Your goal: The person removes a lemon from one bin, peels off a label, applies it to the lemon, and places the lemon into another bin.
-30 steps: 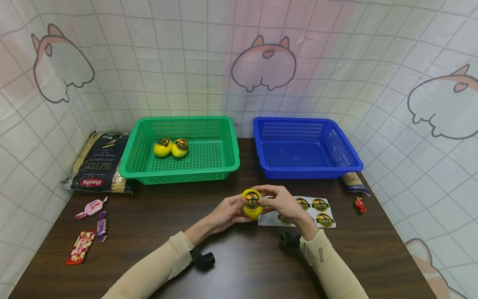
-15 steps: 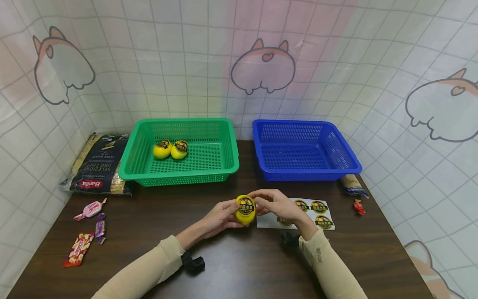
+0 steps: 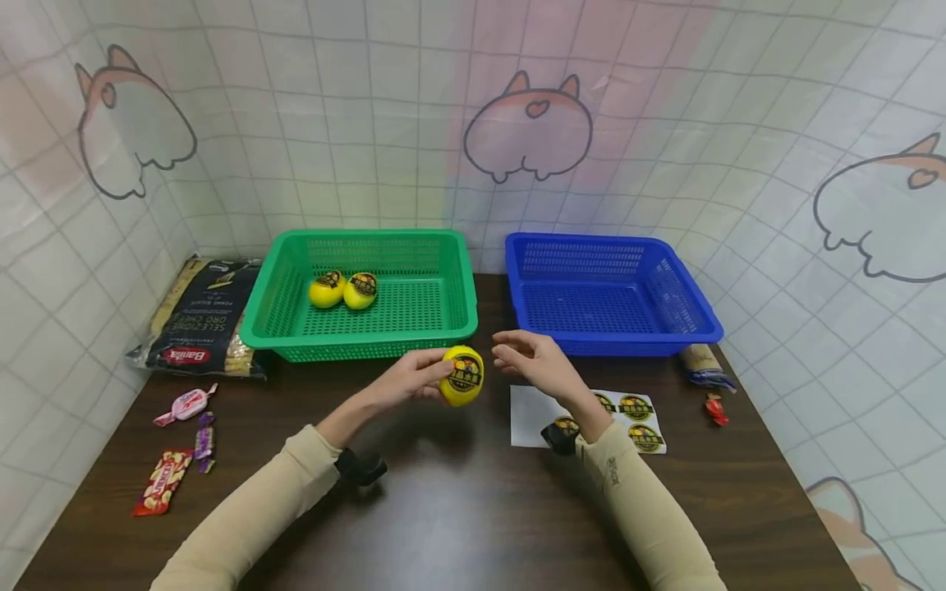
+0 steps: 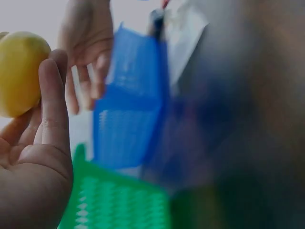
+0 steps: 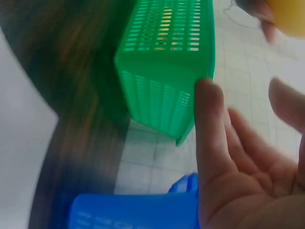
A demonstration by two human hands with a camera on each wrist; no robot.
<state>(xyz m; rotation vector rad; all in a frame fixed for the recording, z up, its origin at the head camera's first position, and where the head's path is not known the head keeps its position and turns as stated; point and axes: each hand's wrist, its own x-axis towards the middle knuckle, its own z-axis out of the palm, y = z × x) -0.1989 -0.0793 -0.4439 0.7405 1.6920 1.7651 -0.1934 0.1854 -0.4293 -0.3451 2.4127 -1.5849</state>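
A yellow lemon (image 3: 460, 389) with a round black-and-gold fruit sticker (image 3: 466, 373) on its upper side is held in my left hand (image 3: 402, 382), thumb and fingers around it. It is lifted in front of the green basket's near right corner. My right hand (image 3: 538, 361) hovers just right of the lemon, apart from it, with relaxed fingers and nothing in them. Below that hand lies a white sticker sheet (image 3: 528, 414) with several round stickers, partly hidden by the right forearm. In the left wrist view the lemon (image 4: 21, 71) rests against my fingers.
At the back left, the green basket (image 3: 355, 345) contains two stickered lemons (image 3: 360, 290). Beside it stands the blue basket (image 3: 613, 338). A pasta bag (image 3: 203, 316) lies far left, with wrapped sweets (image 3: 164, 480) before it. A small packet (image 3: 705, 367) and red candy (image 3: 715, 409) lie right.
My left hand has carried the lemon up and left toward the green basket. My right hand has let go of the lemon and risen away from the sticker sheet.
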